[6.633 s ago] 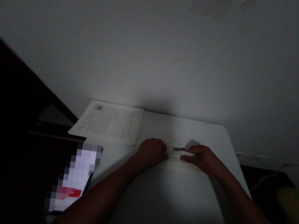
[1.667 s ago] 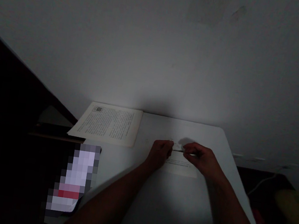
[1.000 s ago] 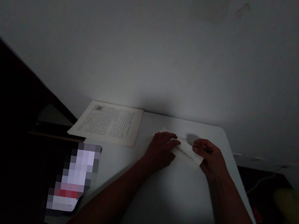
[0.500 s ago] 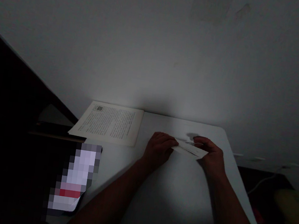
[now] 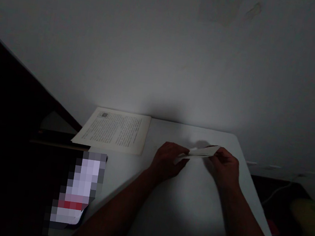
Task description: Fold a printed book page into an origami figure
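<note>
my left hand (image 5: 170, 159) pinches one end of a folded paper (image 5: 203, 151) between thumb and fingers, and my right hand (image 5: 225, 164) grips the other end. the strip spans the gap between my hands, to the right of the printed pages (image 5: 120, 132) and well apart from them, over the white table (image 5: 157, 219). its right end tips upward.

as i judge it, the folding is partly done: the paper is already down to a narrow, layered strip, with more than one edge showing on the side facing me. those layers don't lie flush, and a thin dark line runs between them, so i'd say closing them up is left at least. whether more folds are wanted, i can't tell. the printed pages lie flat, with no crease that i can see.

my right fingertips are mostly lost behind the strip, and my left hand covers its other end, so how the layers tuck in there is hidden. i can't tell if its underside meets the table. the phone (image 5: 84, 178), nearer me than the printed pages, has its screen masked by coarse squares. far right of those pages, a yellowish thing (image 5: 310, 221) sinks into the dark, too dim to name.
</note>
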The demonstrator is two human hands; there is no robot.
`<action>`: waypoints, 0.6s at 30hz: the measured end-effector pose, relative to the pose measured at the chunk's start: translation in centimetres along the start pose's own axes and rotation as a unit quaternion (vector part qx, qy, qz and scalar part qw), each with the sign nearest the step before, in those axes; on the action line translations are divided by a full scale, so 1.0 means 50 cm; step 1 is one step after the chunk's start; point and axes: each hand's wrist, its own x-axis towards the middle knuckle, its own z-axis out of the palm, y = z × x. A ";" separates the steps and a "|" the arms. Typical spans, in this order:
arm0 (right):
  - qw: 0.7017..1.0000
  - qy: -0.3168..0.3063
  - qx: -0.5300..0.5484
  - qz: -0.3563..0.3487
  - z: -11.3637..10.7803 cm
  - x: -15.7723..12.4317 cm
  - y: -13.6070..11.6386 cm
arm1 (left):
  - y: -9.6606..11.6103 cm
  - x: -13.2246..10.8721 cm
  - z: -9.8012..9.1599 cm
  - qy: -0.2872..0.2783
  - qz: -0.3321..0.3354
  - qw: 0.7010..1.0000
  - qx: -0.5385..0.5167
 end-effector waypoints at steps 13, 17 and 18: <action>0.979 0.089 0.174 0.057 -0.006 0.009 -0.001 | -0.015 0.008 -0.033 0.027 -0.109 0.988 -0.109; 0.985 0.057 0.137 0.090 -0.007 0.015 0.008 | -0.018 0.012 -0.048 -0.087 -0.097 0.991 0.013; 0.987 0.042 0.123 0.092 -0.006 0.018 0.010 | -0.017 0.012 -0.052 -0.117 -0.093 0.988 0.036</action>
